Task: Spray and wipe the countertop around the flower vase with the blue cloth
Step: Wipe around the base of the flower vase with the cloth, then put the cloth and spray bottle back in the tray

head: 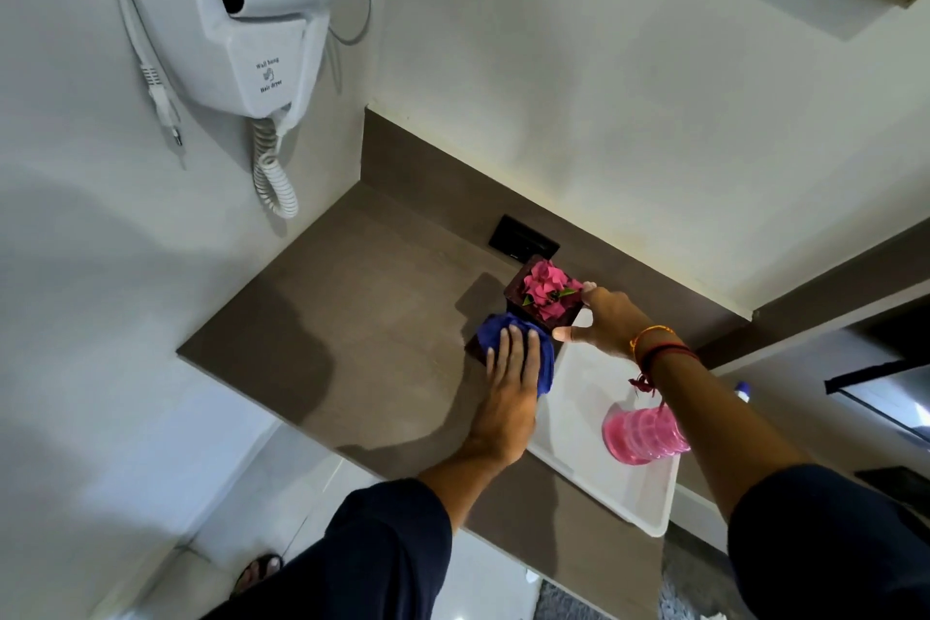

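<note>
A dark square flower vase (518, 290) with pink flowers stands on the brown countertop (352, 317), near the back wall. My right hand (601, 322) grips the vase by its right side. Pressed flat on the counter just in front of the vase is the blue cloth (490, 332), with my left hand (508, 388) spread on top of it. A spray bottle (644, 433) of pink liquid stands in the white tray (578, 398), under my right forearm.
A white wall-hung hair dryer (261, 10) with a coiled cord hangs on the left wall above the counter. A black socket plate (523, 239) sits in the back splash behind the vase. The counter's left edge drops to a tiled floor.
</note>
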### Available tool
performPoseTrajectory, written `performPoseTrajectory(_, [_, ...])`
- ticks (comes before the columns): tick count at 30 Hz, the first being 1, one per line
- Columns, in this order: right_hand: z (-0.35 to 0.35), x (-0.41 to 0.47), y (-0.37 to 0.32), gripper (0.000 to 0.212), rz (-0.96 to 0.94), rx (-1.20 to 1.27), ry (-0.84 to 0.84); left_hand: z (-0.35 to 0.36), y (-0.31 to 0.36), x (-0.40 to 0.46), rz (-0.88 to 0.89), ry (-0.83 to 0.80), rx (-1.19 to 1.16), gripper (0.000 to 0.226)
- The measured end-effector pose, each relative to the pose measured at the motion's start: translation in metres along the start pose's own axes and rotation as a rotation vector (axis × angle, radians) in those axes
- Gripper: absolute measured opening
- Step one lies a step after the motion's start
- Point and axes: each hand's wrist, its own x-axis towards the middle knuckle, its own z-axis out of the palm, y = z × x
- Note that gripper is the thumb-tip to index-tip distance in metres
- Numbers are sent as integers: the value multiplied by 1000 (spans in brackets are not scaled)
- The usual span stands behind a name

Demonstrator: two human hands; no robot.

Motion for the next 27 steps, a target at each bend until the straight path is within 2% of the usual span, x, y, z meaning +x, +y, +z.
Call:
performPoseTrajectory(3, [3, 2, 3, 70, -14, -15, 16, -1, -26, 0, 104, -61, 183, 73])
performPoseTrajectory(7, [6, 3, 6, 73, 6, -27, 9, -1, -53, -5, 175, -262, 335, 85])
performPoseTrajectory(12, [7, 2, 7, 74, -9, -15, 11, -4, -61, -9, 102, -508, 484, 67])
performPoseTrajectory(16, [10, 3, 8, 96, 30, -22, -19, -23, -59, -3, 104, -656, 537, 67])
performPoseTrajectory(18, [13, 0, 12, 104, 21, 42, -12, -36, -56, -2, 64, -633, 479, 67])
performPoseTrajectory(20, [23, -11, 18, 107, 43, 229, 104, -51, -51, -4, 12, -557, 412, 63])
performPoseTrajectory(22, [44, -29, 24, 94, 157, 456, 303, -62, -44, -4, 22, -469, 360, 54])
performPoseTrajectory(24, [72, -43, 28, 80, 333, 621, 424, -71, -34, -2, 23, -385, 235, 43])
performPoseTrajectory(25, [86, -49, 33, 81, 421, 701, 433, -74, -23, 2, 34, -362, 167, 36])
performPoseTrajectory(27, [108, -61, 46, 76, 614, 972, 329, -73, 3, 12, 53, -327, 61, 25])
